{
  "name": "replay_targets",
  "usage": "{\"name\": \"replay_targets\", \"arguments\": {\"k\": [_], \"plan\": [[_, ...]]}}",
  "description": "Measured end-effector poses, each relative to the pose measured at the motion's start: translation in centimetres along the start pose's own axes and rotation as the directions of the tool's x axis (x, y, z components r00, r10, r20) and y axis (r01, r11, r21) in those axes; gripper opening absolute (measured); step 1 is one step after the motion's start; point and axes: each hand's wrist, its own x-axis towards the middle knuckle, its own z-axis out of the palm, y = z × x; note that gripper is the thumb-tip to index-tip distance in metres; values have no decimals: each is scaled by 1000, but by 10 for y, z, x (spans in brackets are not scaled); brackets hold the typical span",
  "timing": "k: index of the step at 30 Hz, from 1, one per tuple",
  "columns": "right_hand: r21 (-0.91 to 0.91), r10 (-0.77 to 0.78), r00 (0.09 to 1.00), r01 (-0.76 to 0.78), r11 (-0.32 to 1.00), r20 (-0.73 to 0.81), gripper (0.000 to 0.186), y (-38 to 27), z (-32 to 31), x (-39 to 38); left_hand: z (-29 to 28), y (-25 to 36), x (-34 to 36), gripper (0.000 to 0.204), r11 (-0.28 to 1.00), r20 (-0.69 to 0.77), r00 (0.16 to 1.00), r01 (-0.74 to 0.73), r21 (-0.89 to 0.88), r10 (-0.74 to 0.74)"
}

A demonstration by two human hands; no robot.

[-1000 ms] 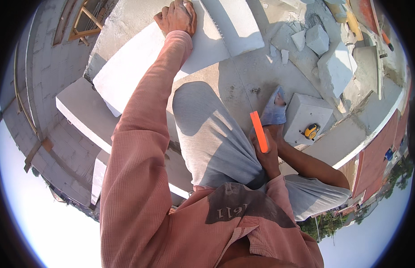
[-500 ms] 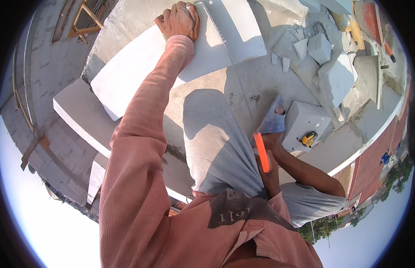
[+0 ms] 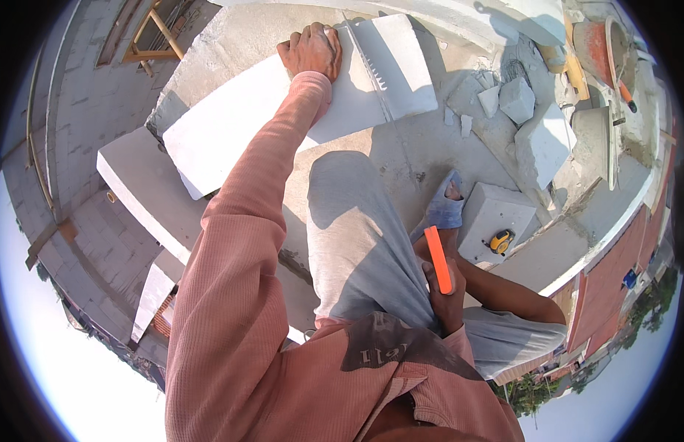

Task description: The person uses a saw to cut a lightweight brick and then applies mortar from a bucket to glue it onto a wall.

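An open-air building site under bright sky [image 3: 47, 317], shown by a bare block wall [image 3: 84, 110], wooden frame [image 3: 152, 55], broken blocks [image 3: 517, 101] on dusty concrete [image 3: 423, 144], tape measure [image 3: 500, 241] and saw [image 3: 438, 260].

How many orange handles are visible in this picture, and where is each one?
2. One is the saw handle, held in the right hand; the other handle, with a black end, is at the upper right. More may be hidden.

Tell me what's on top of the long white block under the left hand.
On the long white block: the left hand, and the saw blade crossing it to the right. Covered: the surface beneath the palm and forearm. Cut depth can't be told.
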Motion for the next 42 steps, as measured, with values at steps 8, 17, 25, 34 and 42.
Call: {"name": "replay_targets", "arguments": {"k": [8, 17, 25, 34, 42], "plan": [[27, -140, 990, 141, 990, -26, 25, -101, -59, -7, -18, -9, 12, 48, 998, 212, 975, 63, -5, -60], [-294, -514, 840, 453, 842, -177, 22, -113, -46, -44, -32, 17, 58, 59, 980, 661, 738, 198, -19, -136], [-291, -757, 547, 704, 647, -358, 22, -198, -151, 52, 49, -78, 91, 63, 662, 925, 316, 742, -104, -210], [-140, -770, 360, 857, 496, -527, 23, -208, -141, 98, 8, -54, 83, 90, 842, 891, 388, 540, -13, -235], [-90, -772, 510, 810, 580, -378, 30, -205, -155, 107, -79, -6, 29, 119, 994, 885, 465, -85, 63, -16]]}}
